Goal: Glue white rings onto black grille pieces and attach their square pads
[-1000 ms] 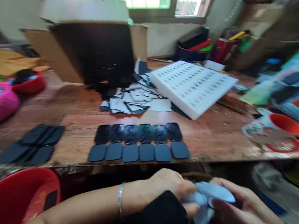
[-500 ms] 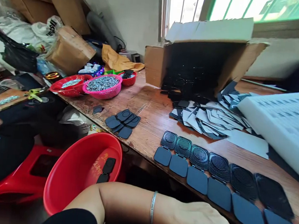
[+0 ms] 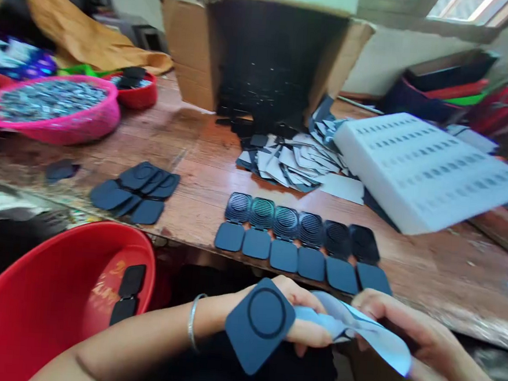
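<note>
My left hand [image 3: 294, 292] is closed in a pinch at the bottom middle. A dark square pad with a ring mark [image 3: 266, 312] sticks out from it, turned corner-down. Pale bluish film [image 3: 385, 342] stretches between both hands, its near part gripped by the left fingers. My right hand [image 3: 405, 320] pinches the film from the other side; some of its fingertips are hidden behind it. Just beyond the hands, a row of opened hinged black square pieces [image 3: 284, 255] lies along the table edge, ribbed round faces at the back and smooth flaps in front.
Loose dark square pads [image 3: 143, 185] lie left on the table [image 3: 203, 175]. A red tub [image 3: 26, 273] stands below left. Behind are a pink basket [image 3: 58, 127] of small metal parts, an open carton [image 3: 189, 52], scattered pale sheets [image 3: 299, 162] and a white foam block [image 3: 434, 162].
The view has swung right and down. My right hand has come into view, and both hands now hold pale film. The ringed pad now shows at my left hand.
</note>
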A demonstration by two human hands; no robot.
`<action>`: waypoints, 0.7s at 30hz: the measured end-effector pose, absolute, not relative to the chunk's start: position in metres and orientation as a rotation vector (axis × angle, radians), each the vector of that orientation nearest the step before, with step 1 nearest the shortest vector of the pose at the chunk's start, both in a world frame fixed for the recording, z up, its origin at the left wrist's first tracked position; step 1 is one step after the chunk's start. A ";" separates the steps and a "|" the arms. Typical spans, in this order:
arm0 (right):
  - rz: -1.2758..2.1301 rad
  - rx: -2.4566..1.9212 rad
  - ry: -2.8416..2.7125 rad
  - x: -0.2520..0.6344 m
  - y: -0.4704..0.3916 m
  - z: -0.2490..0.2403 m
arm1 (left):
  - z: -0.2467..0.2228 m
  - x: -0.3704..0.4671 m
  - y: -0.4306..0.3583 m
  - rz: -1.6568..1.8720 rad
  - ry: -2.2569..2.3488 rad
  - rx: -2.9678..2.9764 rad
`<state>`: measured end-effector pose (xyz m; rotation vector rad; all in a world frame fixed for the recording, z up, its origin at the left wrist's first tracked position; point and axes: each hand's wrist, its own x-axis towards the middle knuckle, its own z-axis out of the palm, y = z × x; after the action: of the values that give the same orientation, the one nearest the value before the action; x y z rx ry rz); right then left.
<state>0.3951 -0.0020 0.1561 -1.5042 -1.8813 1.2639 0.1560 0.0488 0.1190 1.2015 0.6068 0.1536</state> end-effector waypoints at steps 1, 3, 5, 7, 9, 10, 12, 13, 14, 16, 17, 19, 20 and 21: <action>1.328 -1.487 -1.880 0.395 -0.001 0.161 | 0.120 0.156 0.049 0.143 0.584 1.190; 1.484 -1.418 -1.869 0.395 0.002 0.167 | 0.119 0.159 0.049 0.109 0.537 1.195; 1.572 -1.358 -1.860 0.399 0.002 0.167 | 0.117 0.164 0.048 0.080 0.534 1.220; 1.562 -1.341 -1.893 0.403 0.000 0.165 | 0.117 0.168 0.046 0.064 0.578 1.259; 1.493 -1.347 -1.933 0.408 -0.004 0.161 | 0.119 0.172 0.045 0.063 0.610 1.280; 1.472 -1.352 -1.936 0.410 -0.005 0.161 | 0.120 0.174 0.044 0.061 0.610 1.283; 1.505 -1.333 -1.892 0.413 -0.007 0.161 | 0.122 0.176 0.044 0.045 0.582 1.283; 1.556 -1.307 -1.850 0.414 -0.008 0.162 | 0.123 0.176 0.045 0.030 0.565 1.283; 1.614 -1.284 -1.803 0.416 -0.008 0.163 | 0.123 0.176 0.045 0.013 0.553 1.284; 1.685 -1.278 -1.712 0.422 -0.007 0.165 | 0.122 0.175 0.047 0.005 0.569 1.275; 1.683 -1.304 -1.675 0.425 -0.006 0.166 | 0.122 0.173 0.048 0.019 0.591 1.267; 1.620 -1.391 -1.611 0.432 -0.006 0.164 | 0.121 0.171 0.049 0.059 0.637 1.256; 1.582 -1.430 -1.578 0.435 -0.007 0.161 | 0.121 0.170 0.049 0.071 0.654 1.257; 1.557 -1.457 -1.536 0.437 -0.008 0.158 | 0.121 0.170 0.050 0.075 0.665 1.263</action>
<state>0.4368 -0.0076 0.1585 -1.4574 -1.5356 1.5574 0.1697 0.0497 0.1211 1.2630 0.6650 0.0752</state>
